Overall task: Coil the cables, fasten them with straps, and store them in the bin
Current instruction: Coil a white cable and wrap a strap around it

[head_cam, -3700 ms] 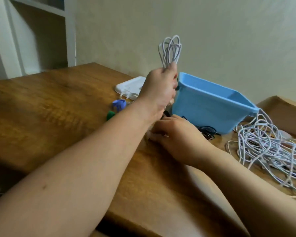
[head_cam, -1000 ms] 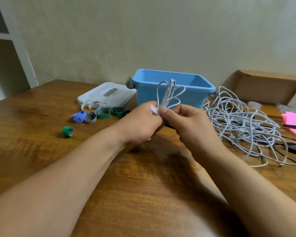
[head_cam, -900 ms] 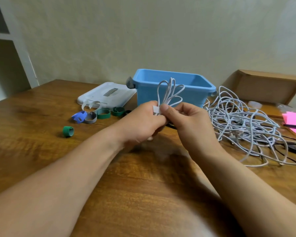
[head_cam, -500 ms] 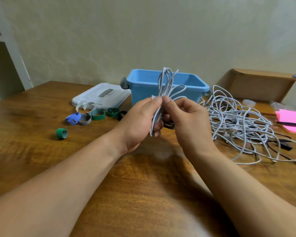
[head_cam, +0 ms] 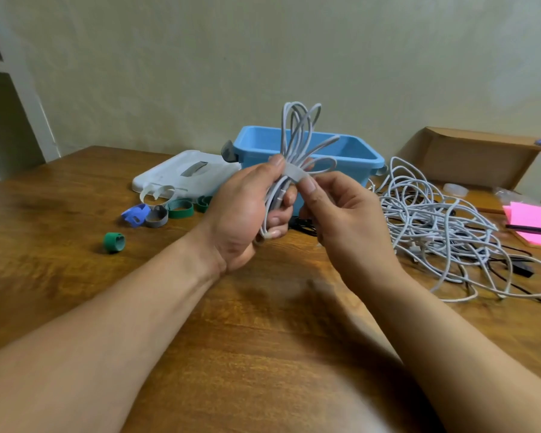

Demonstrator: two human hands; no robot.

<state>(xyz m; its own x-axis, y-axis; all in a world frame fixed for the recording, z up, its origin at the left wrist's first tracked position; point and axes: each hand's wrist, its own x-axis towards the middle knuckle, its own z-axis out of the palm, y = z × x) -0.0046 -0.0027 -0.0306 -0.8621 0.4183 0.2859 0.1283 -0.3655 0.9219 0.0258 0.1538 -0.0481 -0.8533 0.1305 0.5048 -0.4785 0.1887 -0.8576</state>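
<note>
On the far left of the wooden surface point(head_cam: 75, 276) lie spare straps point(head_cam: 179, 209), rolled and loose, in front of a white lid point(head_cam: 185, 171). Right of them the left hand point(head_cam: 241, 214) is raised above the surface, its fingers point(head_cam: 277, 220) wrapped round the lower half of the coiled cable point(head_cam: 295, 135). The coil stands roughly upright, long axis vertical, loops fanning upward in front of the blue bin point(head_cam: 260, 142) and the ends pointing down past the palm. A pale strap point(head_cam: 294, 175) crosses its waist, and the right hand point(head_cam: 341, 214) pinches that strap's end between thumb and forefinger. The cable looks light, soft and springy, so the loops will likely splay unless held at the waist, just under the strap; that seems the place to keep hold while the strap is closed. Further right a loose tangle of cables point(head_cam: 431, 220) sprawls beside the bin, not yet coiled.
</note>
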